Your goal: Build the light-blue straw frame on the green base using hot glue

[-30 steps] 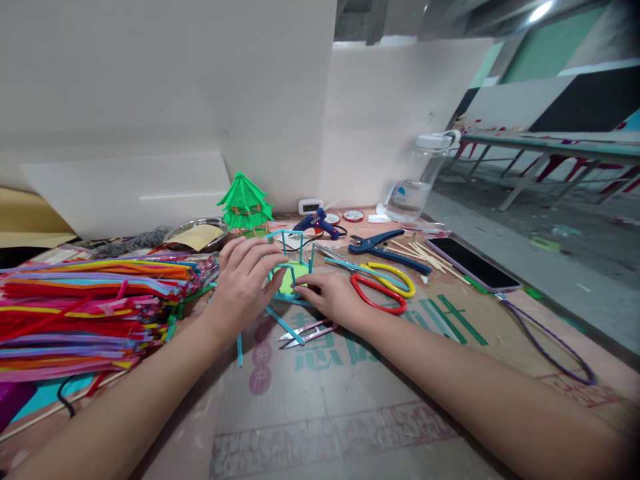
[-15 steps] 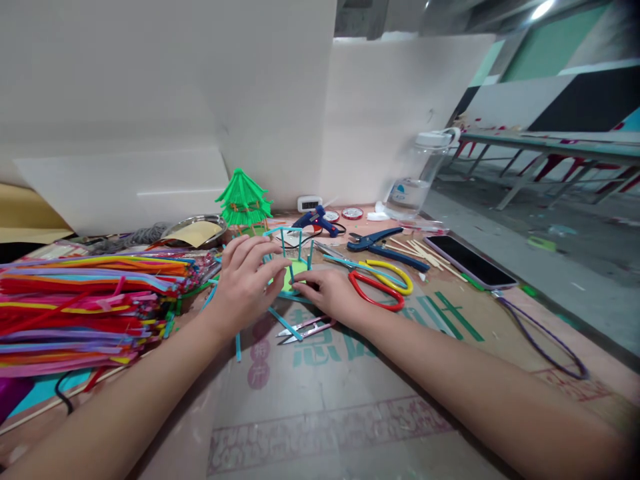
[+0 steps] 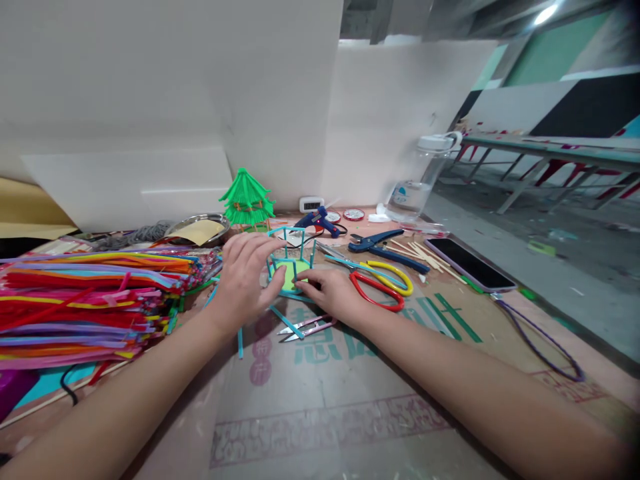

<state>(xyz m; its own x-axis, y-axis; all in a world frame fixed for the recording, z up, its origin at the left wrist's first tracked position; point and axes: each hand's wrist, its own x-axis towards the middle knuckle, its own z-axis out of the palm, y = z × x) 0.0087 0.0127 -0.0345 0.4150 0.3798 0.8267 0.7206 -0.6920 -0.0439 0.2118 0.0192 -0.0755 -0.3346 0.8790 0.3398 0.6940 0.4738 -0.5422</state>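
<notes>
A small blue pipe-cleaner frame [image 3: 303,243] stands on a light green base [image 3: 287,276], with thin posts joined by a top rail. My left hand [image 3: 250,273] is at its left side, thumb and fingers apart, partly covering it. My right hand [image 3: 327,290] rests at the front right, with thumb and index fingertips closed on a front post of the frame. Below the hands lie small pink-handled scissors [image 3: 305,328] and a loose blue pipe-cleaner piece [image 3: 287,323] crossing the blades. A shorter blue piece [image 3: 241,343] lies by my left wrist.
Bundled colourful pipe cleaners [image 3: 85,307] fill the left. Behind are a green-roofed model [image 3: 246,200], a metal bowl [image 3: 200,230] and a glue gun [image 3: 319,220]. To the right lie red-and-yellow-handled scissors [image 3: 377,290], blue cutters [image 3: 387,249], wooden sticks [image 3: 427,259], a phone [image 3: 470,264] and a bottle [image 3: 415,180].
My left thumb has dropped away from the front post and the left fingers have opened, showing more of the frame's front rail. My right hand stays at the front post.
</notes>
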